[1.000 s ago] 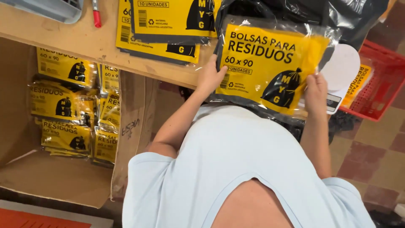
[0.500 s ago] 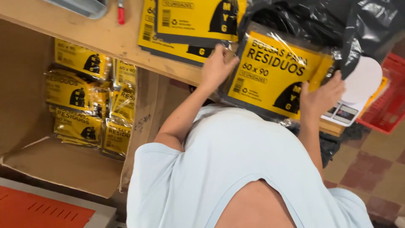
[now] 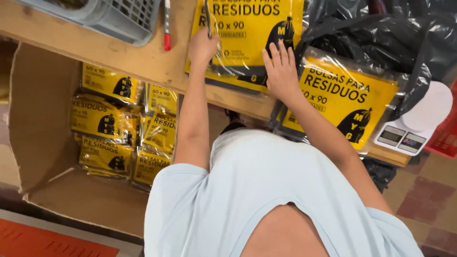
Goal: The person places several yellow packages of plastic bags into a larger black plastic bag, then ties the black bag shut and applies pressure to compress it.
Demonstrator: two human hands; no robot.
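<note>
Closest to the camera, the person's pale blue shirt (image 3: pixel 266 200) is filling the bottom. Just past it, a yellow packet of black bags (image 3: pixel 340 100) is lying on the wooden table (image 3: pixel 119 57), partly under a white kitchen scale (image 3: pixel 414 128).

The right hand (image 3: pixel 282 71) is lying flat, fingers spread wide, pressing down on the stack of yellow packets (image 3: pixel 247 33) farther back. The left hand (image 3: pixel 202 47) is curling its fingers around the stack's left edge, beside a thin dark thing I cannot make out.

It looks like the person is squaring up the stack. Next, both hands would need a firm hold on it to lift it.

Down on the left, a cardboard box (image 3: pixel 43 128) is holding more packets. Farthest back are a red marker (image 3: pixel 167 24) and a grey basket (image 3: pixel 114 14).
</note>
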